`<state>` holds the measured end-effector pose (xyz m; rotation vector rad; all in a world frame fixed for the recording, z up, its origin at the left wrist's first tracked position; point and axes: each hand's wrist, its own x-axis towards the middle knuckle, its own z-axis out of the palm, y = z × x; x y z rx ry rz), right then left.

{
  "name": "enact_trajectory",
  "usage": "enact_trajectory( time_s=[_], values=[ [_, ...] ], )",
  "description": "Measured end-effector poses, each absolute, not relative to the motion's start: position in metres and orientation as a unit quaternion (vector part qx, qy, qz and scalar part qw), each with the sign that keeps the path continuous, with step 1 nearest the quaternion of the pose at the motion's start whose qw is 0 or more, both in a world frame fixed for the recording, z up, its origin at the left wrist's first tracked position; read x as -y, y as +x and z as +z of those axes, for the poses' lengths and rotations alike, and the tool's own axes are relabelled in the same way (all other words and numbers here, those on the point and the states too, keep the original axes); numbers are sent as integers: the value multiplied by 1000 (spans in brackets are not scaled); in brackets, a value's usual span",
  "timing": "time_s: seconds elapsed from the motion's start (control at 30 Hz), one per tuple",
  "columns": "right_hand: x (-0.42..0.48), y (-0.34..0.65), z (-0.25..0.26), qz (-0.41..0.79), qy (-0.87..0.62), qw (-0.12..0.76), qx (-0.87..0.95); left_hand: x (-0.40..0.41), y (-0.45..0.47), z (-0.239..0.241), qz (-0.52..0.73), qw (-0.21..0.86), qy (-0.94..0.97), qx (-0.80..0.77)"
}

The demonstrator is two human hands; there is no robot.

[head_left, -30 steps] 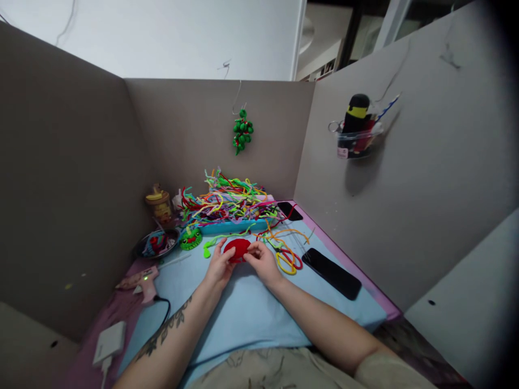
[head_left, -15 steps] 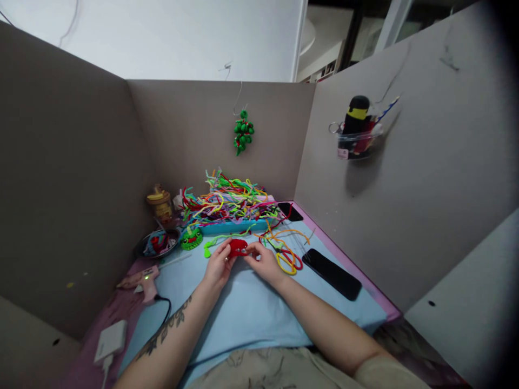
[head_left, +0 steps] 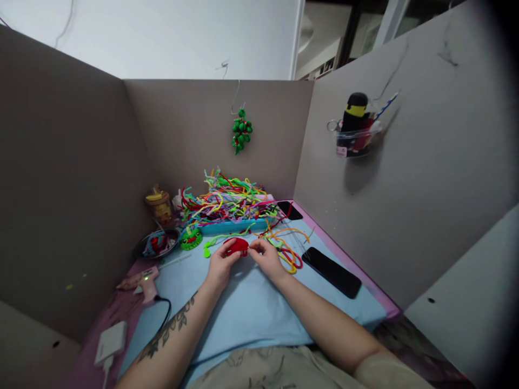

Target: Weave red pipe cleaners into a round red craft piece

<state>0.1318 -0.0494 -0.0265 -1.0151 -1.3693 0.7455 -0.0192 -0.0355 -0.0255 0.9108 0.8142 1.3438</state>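
A small red fuzzy piece, seemingly coiled from pipe cleaner, is held above the blue cloth. My left hand grips it from the left, thumb in front and fingers behind. At its right edge my right hand is closed in a pinch; the fingertips hide exactly what part they hold. Just right of that hand lie scissors with red and yellow handles. Behind the hands a green pipe cleaner with a thicker end rests on the cloth, and a green frog-like face piece sits to the left.
A blue tray heaped with colourful pipe cleaners stands at the back. On the left are a bowl, a glue gun with its cord and a white adapter. A black phone lies right. Panels enclose three sides.
The red piece has been turned and now shows a flatter, wider face. My left hand has rolled over slightly, and my right fingertips have shifted along its right edge.
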Motion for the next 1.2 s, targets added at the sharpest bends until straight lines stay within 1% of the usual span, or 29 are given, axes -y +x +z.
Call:
enact_trajectory(
  time_s=[0.23, 0.43, 0.53, 0.67, 0.87, 0.97, 1.07, 1.2],
  values=[
    [45, 134, -30, 346, -445, 588, 580, 34, -21, -23, 593, 599, 408, -351],
    [52, 133, -19, 425, -378, 610, 551, 36, -21, -25, 577, 562, 452, -383],
    [51, 133, -19, 436, -378, 608, 546, 37, -21, -24, 589, 537, 458, -394],
    [44, 135, -29, 394, -422, 583, 572, 36, -22, -24, 613, 539, 432, -383],
    [37, 142, -34, 315, -465, 553, 616, 35, -22, -17, 612, 608, 358, -358],
    [35, 152, -27, 243, -468, 536, 659, 33, -28, -8, 621, 632, 312, -343],
    [31, 169, -21, 162, -465, 518, 699, 26, -40, 0, 657, 629, 262, -324],
    [23, 192, -18, 114, -467, 503, 718, 14, -59, 8, 696, 613, 194, -320]
  ],
)
